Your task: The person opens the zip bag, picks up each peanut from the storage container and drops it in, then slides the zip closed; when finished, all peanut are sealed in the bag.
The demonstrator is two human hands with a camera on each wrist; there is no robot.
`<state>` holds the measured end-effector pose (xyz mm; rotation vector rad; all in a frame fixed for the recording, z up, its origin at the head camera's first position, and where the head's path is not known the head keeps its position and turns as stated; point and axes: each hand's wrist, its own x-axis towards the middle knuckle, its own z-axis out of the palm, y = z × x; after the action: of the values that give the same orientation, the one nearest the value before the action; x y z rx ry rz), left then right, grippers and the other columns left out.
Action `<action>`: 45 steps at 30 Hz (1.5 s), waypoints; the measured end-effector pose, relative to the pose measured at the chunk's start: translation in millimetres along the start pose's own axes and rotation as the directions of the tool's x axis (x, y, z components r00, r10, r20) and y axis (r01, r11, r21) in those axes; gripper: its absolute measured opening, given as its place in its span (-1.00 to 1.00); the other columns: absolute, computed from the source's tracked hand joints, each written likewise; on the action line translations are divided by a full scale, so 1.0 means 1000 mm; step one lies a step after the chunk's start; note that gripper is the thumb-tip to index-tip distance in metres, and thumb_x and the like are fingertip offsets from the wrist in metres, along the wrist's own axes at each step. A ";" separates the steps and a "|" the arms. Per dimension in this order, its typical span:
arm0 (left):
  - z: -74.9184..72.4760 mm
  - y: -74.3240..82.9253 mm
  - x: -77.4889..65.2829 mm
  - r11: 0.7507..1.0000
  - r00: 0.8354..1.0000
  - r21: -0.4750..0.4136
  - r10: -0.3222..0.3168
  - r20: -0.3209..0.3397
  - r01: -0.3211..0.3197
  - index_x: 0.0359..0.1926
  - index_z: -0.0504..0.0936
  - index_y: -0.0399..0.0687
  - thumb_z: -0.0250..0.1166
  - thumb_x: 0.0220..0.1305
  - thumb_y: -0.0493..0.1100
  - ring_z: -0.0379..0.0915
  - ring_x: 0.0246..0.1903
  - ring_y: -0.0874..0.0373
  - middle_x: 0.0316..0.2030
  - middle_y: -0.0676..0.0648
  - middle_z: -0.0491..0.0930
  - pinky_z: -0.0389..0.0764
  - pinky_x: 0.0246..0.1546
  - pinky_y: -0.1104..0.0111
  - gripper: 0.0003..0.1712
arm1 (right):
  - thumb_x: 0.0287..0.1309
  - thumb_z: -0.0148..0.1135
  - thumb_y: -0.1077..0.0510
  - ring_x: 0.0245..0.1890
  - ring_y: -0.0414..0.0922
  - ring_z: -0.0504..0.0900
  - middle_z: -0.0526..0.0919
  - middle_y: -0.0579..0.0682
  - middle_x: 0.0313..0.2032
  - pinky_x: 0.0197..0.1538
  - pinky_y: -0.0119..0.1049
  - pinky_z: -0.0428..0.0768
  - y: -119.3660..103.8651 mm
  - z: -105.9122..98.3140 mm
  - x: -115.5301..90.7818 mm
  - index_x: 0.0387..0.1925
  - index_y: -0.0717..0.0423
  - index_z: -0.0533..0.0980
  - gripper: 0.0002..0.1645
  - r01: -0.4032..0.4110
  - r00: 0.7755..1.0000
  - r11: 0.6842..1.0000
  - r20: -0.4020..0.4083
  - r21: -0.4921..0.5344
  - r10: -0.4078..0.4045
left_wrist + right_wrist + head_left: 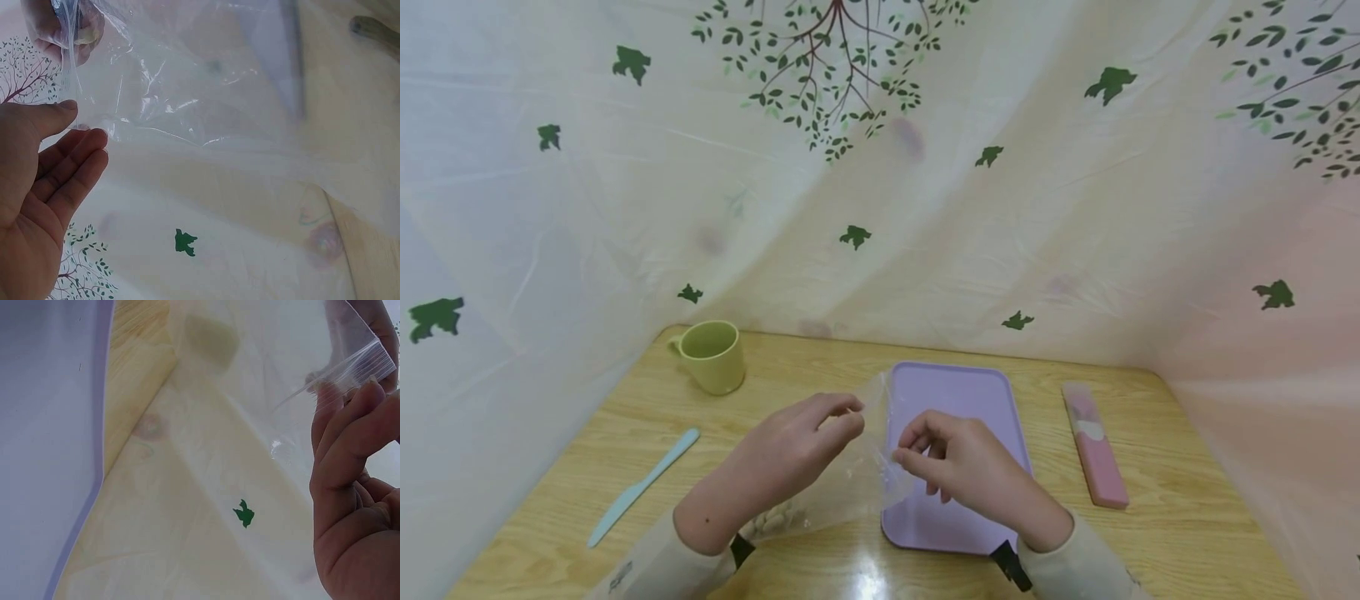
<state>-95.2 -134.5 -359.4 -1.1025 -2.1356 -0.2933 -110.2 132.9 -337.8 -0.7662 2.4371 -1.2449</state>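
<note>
A clear zip bag [842, 492] stands between both hands above the wooden table, with several pale, nut-like pieces [771, 522] in its lower left end. My left hand [797, 442] pinches one end of the bag's mouth between thumb and fingertips. At the other end, my right hand [966, 458] grips the zip strip [362, 365] with thumb and curled fingers. The right hand hangs over a lilac tray [955, 400], and the bag's mouth overlaps the tray's left side in the head view. My left forearm partly hides the pieces.
A green mug [715, 360] stands at the back left. In front of it lies a light blue knife [643, 487]. To the right of the tray is a slim pink case [1097, 454]. A printed cloth [917, 275] hangs behind and beside the table.
</note>
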 end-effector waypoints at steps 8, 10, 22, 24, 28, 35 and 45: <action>0.000 0.001 0.000 1.000 1.000 0.001 0.015 -0.015 -0.015 0.02 0.58 -0.14 -0.11 0.73 -0.23 0.79 -0.12 0.11 -0.05 -0.11 0.77 0.85 -0.14 0.36 -0.71 | 0.44 0.37 -0.03 -0.58 -0.18 0.64 0.76 -0.04 -0.32 -0.54 -0.23 0.73 -0.002 0.000 -0.002 -0.15 -0.05 0.65 -0.84 -0.010 1.000 1.000 0.003 0.007 0.010; 0.000 0.002 0.000 1.000 1.000 -0.002 0.005 -0.007 -0.005 0.03 0.58 -0.14 -0.12 0.74 -0.21 0.79 -0.13 0.12 -0.04 -0.11 0.77 0.85 -0.14 0.37 -0.68 | 0.44 0.37 -0.03 -0.58 -0.19 0.64 0.76 -0.05 -0.33 -0.55 -0.24 0.73 -0.002 0.000 -0.003 -0.15 -0.04 0.65 -0.83 -0.006 1.000 1.000 0.000 0.006 0.006; -0.001 0.005 -0.003 1.000 1.000 0.004 -0.008 0.007 0.008 0.03 0.60 -0.13 -0.14 0.74 -0.21 0.79 -0.11 0.11 -0.01 -0.11 0.77 0.85 -0.12 0.35 -0.66 | 0.48 0.32 -0.08 -0.59 -0.16 0.64 0.77 -0.08 -0.33 -0.55 -0.21 0.72 -0.001 -0.009 -0.011 -0.11 -0.01 0.66 -0.76 -0.033 0.995 0.999 -0.092 -0.002 0.033; -0.001 0.005 -0.003 1.000 1.000 0.006 -0.004 0.002 0.004 0.04 0.61 -0.14 -0.13 0.74 -0.21 0.79 -0.10 0.11 -0.01 -0.12 0.77 0.85 -0.11 0.35 -0.66 | 0.48 0.31 -0.11 -0.59 -0.13 0.64 0.75 -0.09 -0.33 -0.55 -0.21 0.71 0.001 -0.013 -0.013 -0.12 -0.03 0.65 -0.75 -0.051 0.992 0.999 -0.114 0.006 0.051; -0.001 0.006 -0.004 1.000 1.000 0.013 -0.002 0.003 0.002 0.04 0.61 -0.14 -0.14 0.73 -0.23 0.79 -0.09 0.10 -0.01 -0.12 0.76 0.85 -0.12 0.34 -0.66 | 0.46 0.33 -0.11 -0.58 -0.10 0.63 0.74 -0.08 -0.33 -0.54 -0.24 0.70 0.008 -0.023 -0.016 -0.13 -0.04 0.64 -0.75 -0.082 0.985 0.997 -0.153 0.007 0.082; -0.002 0.008 -0.004 1.000 1.000 0.013 -0.006 0.008 0.006 0.01 0.60 -0.14 -0.14 0.72 -0.25 0.79 -0.10 0.11 -0.01 -0.12 0.76 0.85 -0.15 0.35 -0.67 | 0.45 0.35 -0.07 -0.60 -0.14 0.61 0.74 -0.07 -0.36 -0.54 -0.22 0.70 0.027 -0.036 -0.022 -0.16 0.00 0.64 -0.77 -0.157 0.966 0.988 -0.209 -0.010 0.151; -0.004 0.010 -0.006 1.000 0.999 -0.006 -0.020 0.025 0.020 0.05 0.59 -0.15 -0.07 0.67 -0.29 0.79 -0.07 0.09 0.01 -0.12 0.76 0.86 -0.09 0.32 -0.73 | 0.40 0.40 0.02 -0.58 -0.15 0.61 0.73 0.00 -0.37 -0.55 -0.31 0.69 0.062 -0.045 -0.030 -0.17 0.09 0.63 -0.78 -0.234 0.952 0.972 -0.205 -0.017 0.225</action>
<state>-83.1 -133.8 -361.8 -1.0940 -2.1699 -0.2970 -127.7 209.6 -361.6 -0.3650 2.6290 -1.2378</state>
